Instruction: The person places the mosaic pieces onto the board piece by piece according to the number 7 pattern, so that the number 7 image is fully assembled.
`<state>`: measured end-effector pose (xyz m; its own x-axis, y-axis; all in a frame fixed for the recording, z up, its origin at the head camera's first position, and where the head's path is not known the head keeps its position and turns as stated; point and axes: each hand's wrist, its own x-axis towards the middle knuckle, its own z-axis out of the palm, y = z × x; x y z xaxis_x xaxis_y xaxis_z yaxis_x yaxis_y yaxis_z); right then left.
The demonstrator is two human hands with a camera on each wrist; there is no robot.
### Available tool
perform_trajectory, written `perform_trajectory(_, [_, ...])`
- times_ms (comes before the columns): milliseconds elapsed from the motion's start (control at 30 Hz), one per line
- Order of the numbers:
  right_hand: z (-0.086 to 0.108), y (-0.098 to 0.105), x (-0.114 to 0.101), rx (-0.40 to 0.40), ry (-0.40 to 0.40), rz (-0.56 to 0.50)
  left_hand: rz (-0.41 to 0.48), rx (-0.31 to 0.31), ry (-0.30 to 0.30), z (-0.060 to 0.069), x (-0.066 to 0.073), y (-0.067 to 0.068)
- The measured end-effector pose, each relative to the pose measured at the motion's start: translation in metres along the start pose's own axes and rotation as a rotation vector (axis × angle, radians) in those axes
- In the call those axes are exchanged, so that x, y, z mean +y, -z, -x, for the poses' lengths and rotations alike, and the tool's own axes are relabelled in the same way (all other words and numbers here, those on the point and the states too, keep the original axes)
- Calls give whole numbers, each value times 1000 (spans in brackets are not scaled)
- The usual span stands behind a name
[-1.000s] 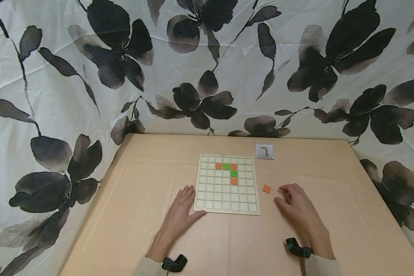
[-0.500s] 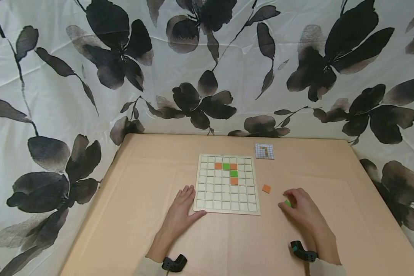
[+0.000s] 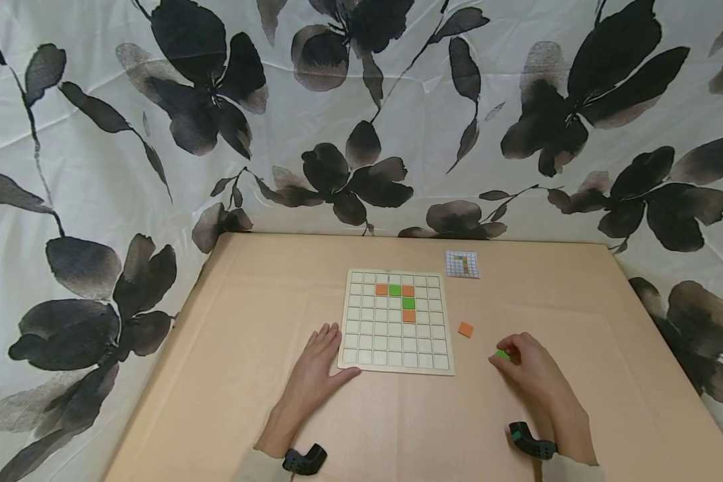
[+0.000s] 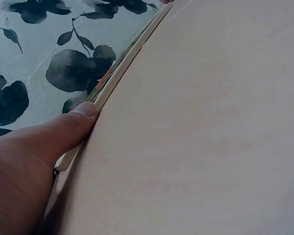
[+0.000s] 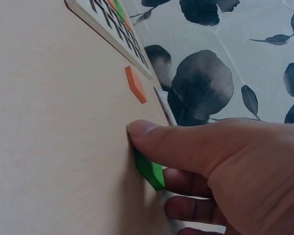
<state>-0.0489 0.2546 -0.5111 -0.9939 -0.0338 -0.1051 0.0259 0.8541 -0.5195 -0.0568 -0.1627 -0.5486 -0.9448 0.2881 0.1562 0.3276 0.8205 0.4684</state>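
Note:
A pale square grid board (image 3: 373, 341) lies on the table, with several orange and green square tiles set in its upper cells. My left hand (image 3: 314, 375) rests at the board's near left corner, fingers stretched along the left side; in the left wrist view its thumb (image 4: 63, 134) touches the near edge. To the right of the board, my right hand (image 3: 533, 371) pinches a green square tile (image 5: 149, 171) between thumb and fingers, low over the table. A loose orange tile (image 3: 466, 329) lies between the board and this hand.
A small card (image 3: 454, 272) printed with a coloured grid pattern lies beyond the board's far right corner. Behind the wooden table (image 3: 265, 288) hangs a white cloth (image 3: 265, 114) with dark flowers. Each wrist wears a black device (image 3: 304, 460).
My right hand has shifted slightly right and nearer to me, and more of the green tile shows between its fingers. The left hand, the board and the loose orange tile stay put.

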Motion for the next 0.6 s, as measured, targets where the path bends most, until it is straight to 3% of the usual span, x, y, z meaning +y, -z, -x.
perform_trajectory(600, [-3, -2, 1, -36, -36, -46, -6, -15, 9, -1, -1, -2])
